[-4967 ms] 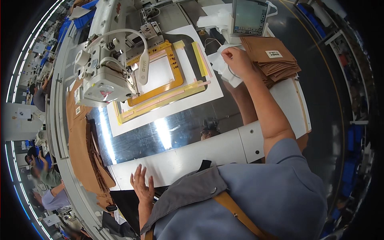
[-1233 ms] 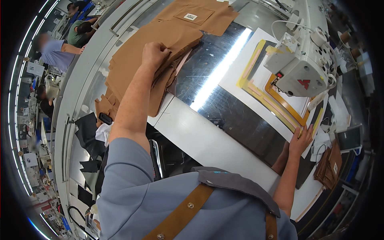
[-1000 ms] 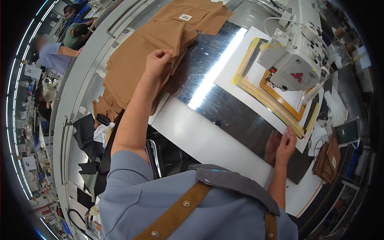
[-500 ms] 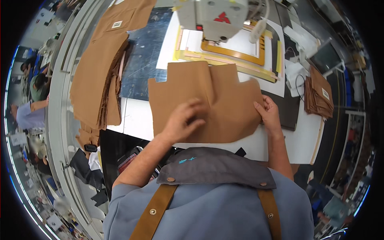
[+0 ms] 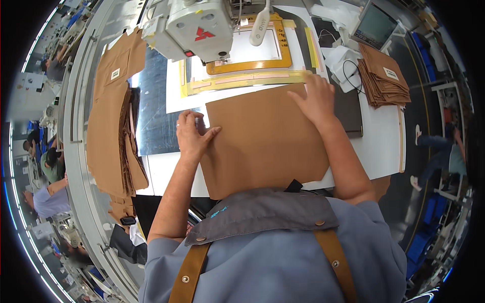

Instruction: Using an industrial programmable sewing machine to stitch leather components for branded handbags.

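Observation:
A brown fabric panel lies on the white table in front of me, its near edge reaching my apron. My left hand rests at its left edge, thumb touching the cloth and fingers apart to the left. At the far right corner is my right hand, thumb stretched over the cloth and fingers spread outward. Just beyond the panel stands a sewing machine head with an orange clamp frame under it.
A thick stack of brown panels lies to the left, by a dark blue metal plate. Folded brown pieces with a pale label are piled at the far right. Behind them stands a screen. Other people work at the far left.
The panel, earlier creased with a notched far edge, now shows a smooth, straight far edge. My left hand moved to its left edge, my right hand to its far corner. The view shifted.

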`<move>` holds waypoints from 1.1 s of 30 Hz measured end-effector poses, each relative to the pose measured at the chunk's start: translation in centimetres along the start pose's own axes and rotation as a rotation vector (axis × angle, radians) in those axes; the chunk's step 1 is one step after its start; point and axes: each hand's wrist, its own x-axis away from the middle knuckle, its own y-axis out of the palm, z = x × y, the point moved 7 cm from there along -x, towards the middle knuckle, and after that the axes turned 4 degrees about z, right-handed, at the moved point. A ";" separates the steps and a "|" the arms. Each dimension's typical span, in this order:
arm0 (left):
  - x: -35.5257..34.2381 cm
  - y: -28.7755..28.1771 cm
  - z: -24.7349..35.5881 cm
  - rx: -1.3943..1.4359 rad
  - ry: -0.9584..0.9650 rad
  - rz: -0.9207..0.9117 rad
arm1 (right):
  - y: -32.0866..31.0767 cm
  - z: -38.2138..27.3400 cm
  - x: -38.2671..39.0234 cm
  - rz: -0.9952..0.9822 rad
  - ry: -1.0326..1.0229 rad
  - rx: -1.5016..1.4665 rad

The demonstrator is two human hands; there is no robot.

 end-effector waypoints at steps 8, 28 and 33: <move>-0.6 3.7 0.5 0.447 -0.269 -0.314 | 1.1 -0.1 -0.7 -0.211 0.155 -0.396; -5.7 4.6 2.0 0.345 0.120 -0.221 | 4.1 2.8 -5.5 -0.314 0.270 -0.676; -7.3 4.2 1.6 0.704 -0.311 -0.350 | 3.8 4.3 -5.9 -0.230 0.215 -0.425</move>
